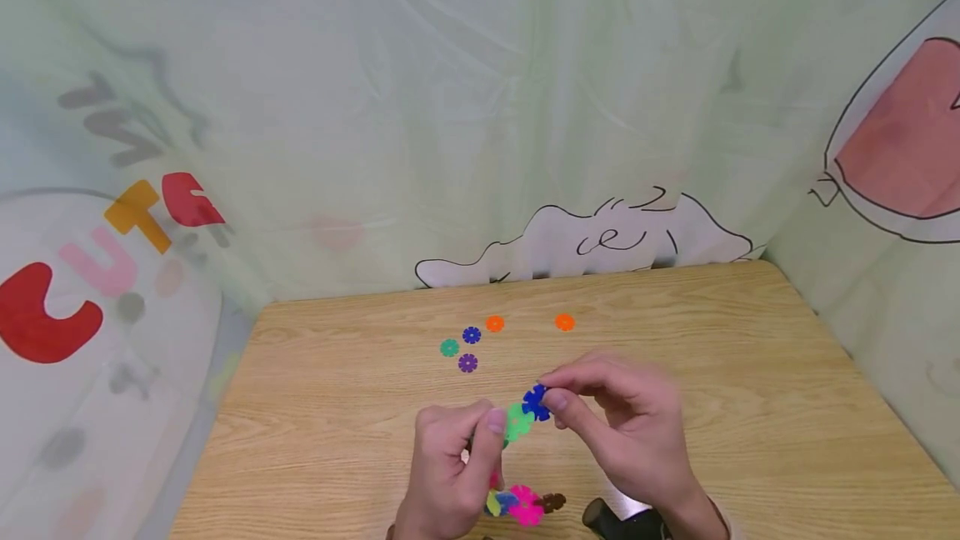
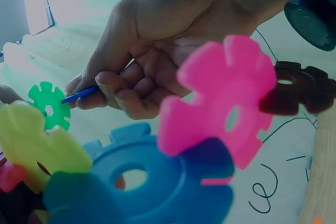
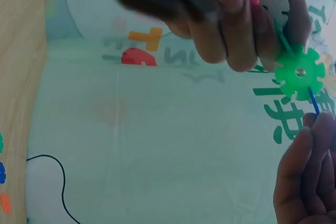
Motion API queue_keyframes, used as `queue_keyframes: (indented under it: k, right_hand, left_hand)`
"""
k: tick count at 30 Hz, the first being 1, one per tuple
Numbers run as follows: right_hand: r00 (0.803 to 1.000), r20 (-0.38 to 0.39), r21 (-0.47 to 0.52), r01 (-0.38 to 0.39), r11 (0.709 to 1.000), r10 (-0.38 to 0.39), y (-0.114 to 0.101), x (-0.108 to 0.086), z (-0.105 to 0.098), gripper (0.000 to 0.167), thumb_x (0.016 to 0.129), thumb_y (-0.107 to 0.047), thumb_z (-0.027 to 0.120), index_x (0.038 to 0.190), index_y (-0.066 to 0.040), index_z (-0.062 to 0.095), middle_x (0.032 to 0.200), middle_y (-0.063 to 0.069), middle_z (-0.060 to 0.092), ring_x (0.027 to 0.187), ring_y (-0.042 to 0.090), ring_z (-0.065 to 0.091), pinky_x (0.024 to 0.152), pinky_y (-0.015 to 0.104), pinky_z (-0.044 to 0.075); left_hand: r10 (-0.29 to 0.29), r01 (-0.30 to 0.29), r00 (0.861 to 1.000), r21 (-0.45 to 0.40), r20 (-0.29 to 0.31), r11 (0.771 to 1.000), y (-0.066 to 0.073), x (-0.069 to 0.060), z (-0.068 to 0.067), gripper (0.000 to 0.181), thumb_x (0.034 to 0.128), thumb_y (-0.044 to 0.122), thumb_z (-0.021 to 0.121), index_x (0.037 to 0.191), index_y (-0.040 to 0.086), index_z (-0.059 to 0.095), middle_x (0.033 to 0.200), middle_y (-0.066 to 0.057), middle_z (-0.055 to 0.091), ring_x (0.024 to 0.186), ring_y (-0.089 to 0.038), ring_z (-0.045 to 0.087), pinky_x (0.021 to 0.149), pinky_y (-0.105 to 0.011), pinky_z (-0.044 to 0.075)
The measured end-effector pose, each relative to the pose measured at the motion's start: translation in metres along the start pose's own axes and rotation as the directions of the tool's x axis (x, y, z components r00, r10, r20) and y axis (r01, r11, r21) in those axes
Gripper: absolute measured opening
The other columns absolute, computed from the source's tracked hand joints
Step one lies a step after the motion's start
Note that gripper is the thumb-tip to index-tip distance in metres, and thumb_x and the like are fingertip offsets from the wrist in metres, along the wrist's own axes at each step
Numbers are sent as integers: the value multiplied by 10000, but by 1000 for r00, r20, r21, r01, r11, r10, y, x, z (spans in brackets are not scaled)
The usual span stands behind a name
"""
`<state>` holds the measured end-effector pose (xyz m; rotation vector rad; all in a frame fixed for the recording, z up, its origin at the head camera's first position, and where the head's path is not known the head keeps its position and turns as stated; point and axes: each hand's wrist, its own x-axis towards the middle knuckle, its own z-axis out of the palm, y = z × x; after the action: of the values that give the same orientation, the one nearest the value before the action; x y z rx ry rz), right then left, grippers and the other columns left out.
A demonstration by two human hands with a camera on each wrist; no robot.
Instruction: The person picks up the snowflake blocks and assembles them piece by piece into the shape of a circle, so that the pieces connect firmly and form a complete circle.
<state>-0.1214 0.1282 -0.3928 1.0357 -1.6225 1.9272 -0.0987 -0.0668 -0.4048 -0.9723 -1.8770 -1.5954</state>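
My left hand [image 1: 452, 465] grips a chain of slotted plastic discs near a light green disc [image 1: 517, 422]. My right hand [image 1: 633, 432] pinches a dark blue disc [image 1: 536, 402] between thumb and fingers; its edge meets the green disc's edge. Below the left hand hang a yellow disc [image 2: 39, 145], a blue disc [image 2: 173, 198], a pink disc [image 2: 231, 98] and a brown disc [image 2: 296, 90], joined to one another. A whitish disc [image 3: 270, 4] shows beside the left fingers in the right wrist view. The left palm hides part of the chain.
Loose discs lie on the wooden table [image 1: 322, 407] beyond the hands: two orange discs [image 1: 495, 323], a blue disc [image 1: 471, 335], a teal disc [image 1: 449, 347] and a purple disc [image 1: 468, 363]. A black object [image 1: 626, 521] lies by the right wrist. A printed curtain [image 1: 465, 107] stands behind.
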Motion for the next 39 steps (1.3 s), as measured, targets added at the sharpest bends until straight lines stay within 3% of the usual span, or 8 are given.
queue_keyframes:
  k: [13,17,22,25,29,33,35,39]
  right_hand:
    - [998,-22,-64,-54,996,53,-7,-4,12,291,842,254,712,1039,43,746,881,112,767,630,117,642,596,224,609]
    - [992,-29,-75,-128,989,127,-5,-5,13,315,827,272,711,1024,30,754,855,86,765,615,122,653,611,238,626]
    - [967,11,-116,-252,961,255,7,0,2,264,892,210,693,1082,33,741,889,28,791,642,131,717,594,253,623]
    - [945,15,-147,-322,935,328,24,4,-10,242,978,132,642,1199,58,705,907,-39,798,652,133,732,609,259,626]
    - [866,-114,-200,-500,843,486,63,5,-26,235,1082,-65,591,1264,45,692,883,40,793,637,166,707,663,286,648]
    - [683,-189,-254,-728,636,706,114,-5,-31,327,1082,-235,638,1298,2,697,973,202,778,703,205,720,703,326,663]
    - [613,-164,-304,-777,551,773,137,-14,-27,354,1063,-233,670,1333,-4,679,1048,222,767,741,214,729,698,328,659]
    - [580,-74,-455,-743,490,811,169,-27,-11,383,1029,-225,715,1375,-69,664,1122,172,747,740,212,717,659,319,620]
  left_hand:
    - [-54,52,998,-67,-31,996,0,-4,3,448,938,-240,429,637,90,466,400,-16,485,343,-31,523,343,-81,378]
    - [-140,134,990,-154,-31,979,-4,-5,2,466,995,-212,380,630,63,467,391,-66,489,319,-79,537,310,-126,392]
    - [-289,274,957,-287,-11,918,-15,-2,3,484,1072,-111,367,620,22,478,385,-163,487,291,-205,542,264,-223,409]
    - [-420,395,907,-331,-4,857,-22,0,2,496,1107,-13,367,626,-12,486,414,-234,498,309,-278,558,263,-291,437]
    - [-550,497,835,-394,-27,773,-29,1,-3,545,1129,101,377,618,-66,467,458,-321,481,343,-179,604,273,-347,460]
    - [-586,495,809,-476,-52,727,-36,0,-6,580,1128,150,407,633,-151,426,469,-320,447,382,-81,613,298,-355,490]
    - [-605,500,794,-512,-50,698,-39,0,-7,583,1126,166,407,660,-183,412,445,-217,497,382,-87,613,313,-331,501]
    - [-643,509,765,-572,-43,643,-43,0,-9,510,1120,201,376,719,-112,399,473,14,588,385,-92,615,357,-252,510]
